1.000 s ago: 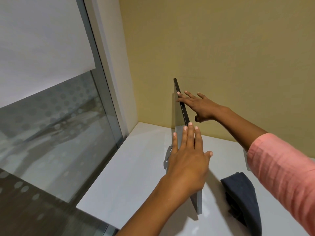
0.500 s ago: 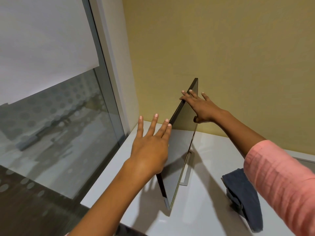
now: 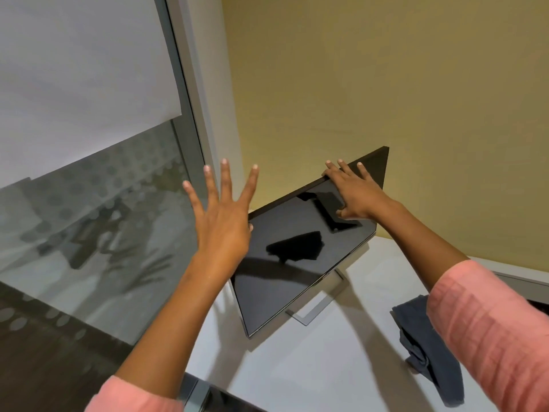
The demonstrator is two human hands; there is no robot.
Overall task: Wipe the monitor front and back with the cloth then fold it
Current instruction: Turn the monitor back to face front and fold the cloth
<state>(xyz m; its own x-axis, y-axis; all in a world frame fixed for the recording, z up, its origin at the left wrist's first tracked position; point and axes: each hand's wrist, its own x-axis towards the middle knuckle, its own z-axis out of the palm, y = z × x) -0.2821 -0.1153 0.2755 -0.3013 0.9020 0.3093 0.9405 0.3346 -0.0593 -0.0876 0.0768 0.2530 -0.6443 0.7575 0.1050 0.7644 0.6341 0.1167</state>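
Note:
A black flat monitor (image 3: pixel 300 281) stands on its silver stand (image 3: pixel 319 309) on the white table (image 3: pixel 326 370), its dark glossy screen turned toward me. My right hand (image 3: pixel 353 194) grips its top edge, fingers over the back and thumb on the screen. My left hand (image 3: pixel 222 224) is beside the monitor's upper left corner with fingers spread wide and holds nothing. A dark grey cloth (image 3: pixel 421 343) lies crumpled on the table to the right, partly hidden by my right pink sleeve.
A glass window with a grey frame (image 3: pixel 184 138) runs along the table's left side. A yellow wall (image 3: pixel 386 84) stands close behind the monitor. The table's near edge (image 3: pixel 208 379) is just under my left arm.
The monitor has swung from edge-on to screen facing me, turned by my right hand on its top edge. My left hand came off the monitor and spread open at its left corner.

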